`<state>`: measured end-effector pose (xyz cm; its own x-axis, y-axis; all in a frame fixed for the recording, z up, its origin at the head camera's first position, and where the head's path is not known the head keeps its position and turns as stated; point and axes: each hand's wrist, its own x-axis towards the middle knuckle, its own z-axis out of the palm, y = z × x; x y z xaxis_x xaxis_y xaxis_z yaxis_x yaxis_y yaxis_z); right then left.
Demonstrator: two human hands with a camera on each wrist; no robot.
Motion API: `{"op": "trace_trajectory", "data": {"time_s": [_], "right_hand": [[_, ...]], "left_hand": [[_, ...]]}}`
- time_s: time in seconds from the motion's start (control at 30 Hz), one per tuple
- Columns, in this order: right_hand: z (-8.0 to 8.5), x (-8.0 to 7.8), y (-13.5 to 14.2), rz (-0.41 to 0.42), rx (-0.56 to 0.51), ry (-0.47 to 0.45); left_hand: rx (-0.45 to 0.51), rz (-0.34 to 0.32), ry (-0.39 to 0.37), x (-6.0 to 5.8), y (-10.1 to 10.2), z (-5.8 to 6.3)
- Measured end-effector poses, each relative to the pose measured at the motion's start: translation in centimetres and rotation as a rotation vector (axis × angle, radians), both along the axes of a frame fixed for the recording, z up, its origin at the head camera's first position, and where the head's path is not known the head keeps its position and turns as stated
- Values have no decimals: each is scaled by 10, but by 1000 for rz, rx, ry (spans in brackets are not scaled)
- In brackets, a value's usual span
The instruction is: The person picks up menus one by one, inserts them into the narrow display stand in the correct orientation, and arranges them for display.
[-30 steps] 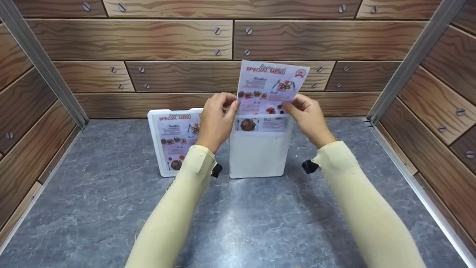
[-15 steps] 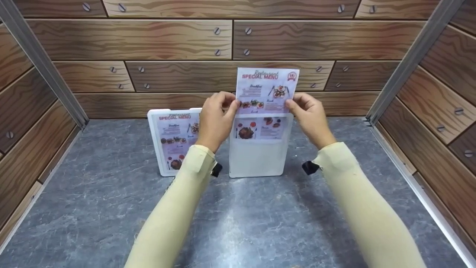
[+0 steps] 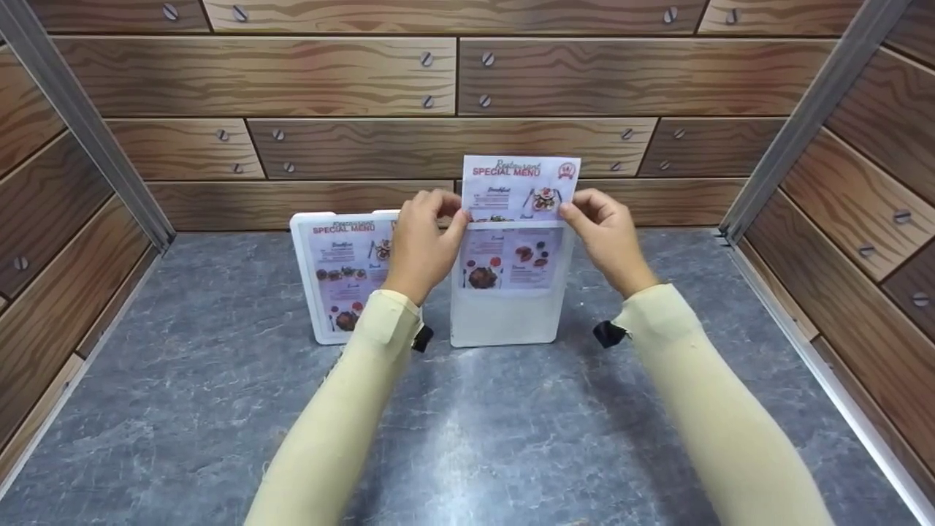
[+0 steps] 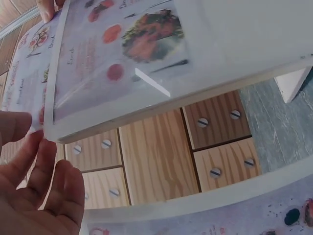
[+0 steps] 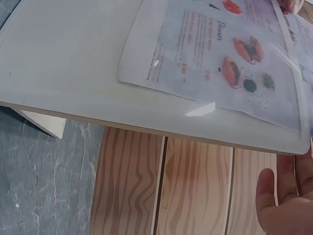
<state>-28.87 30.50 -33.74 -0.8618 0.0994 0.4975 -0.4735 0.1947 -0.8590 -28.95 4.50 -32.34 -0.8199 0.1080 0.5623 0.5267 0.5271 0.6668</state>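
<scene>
A printed restaurant menu sheet (image 3: 516, 191) stands partly inside the clear front of a white menu holder (image 3: 502, 320), its top part sticking out above the rim. My left hand (image 3: 425, 245) pinches the sheet's left edge at the holder's upper corner. On the opposite edge, my right hand (image 3: 610, 239) pinches the sheet between thumb and fingers. The left wrist view shows my left hand (image 4: 41, 183) beside the holder's corner. In the right wrist view, the sheet's lower edge lies behind the clear cover, and my right hand (image 5: 291, 203) is partly cut off.
Another white holder (image 3: 301, 277) with a similar menu in it stands to the left, partly hidden by my left hand. A grey marbled tabletop (image 3: 511, 438) carries both. Wood-patterned walls (image 3: 350, 80) with metal corner posts (image 3: 818, 95) enclose the back and sides.
The menu sheet has straightened and slid down farther into the holder. The right hand has stayed at nearly the same height while the sheet's top dropped. The left hand has barely moved.
</scene>
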Motion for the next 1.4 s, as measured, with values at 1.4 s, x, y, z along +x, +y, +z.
{"op": "trace_trajectory", "data": {"time_s": [1.4], "right_hand": [[-5,5,-4,-20,0,20]], "left_hand": [[54,-41,66,1,2,-5]]}}
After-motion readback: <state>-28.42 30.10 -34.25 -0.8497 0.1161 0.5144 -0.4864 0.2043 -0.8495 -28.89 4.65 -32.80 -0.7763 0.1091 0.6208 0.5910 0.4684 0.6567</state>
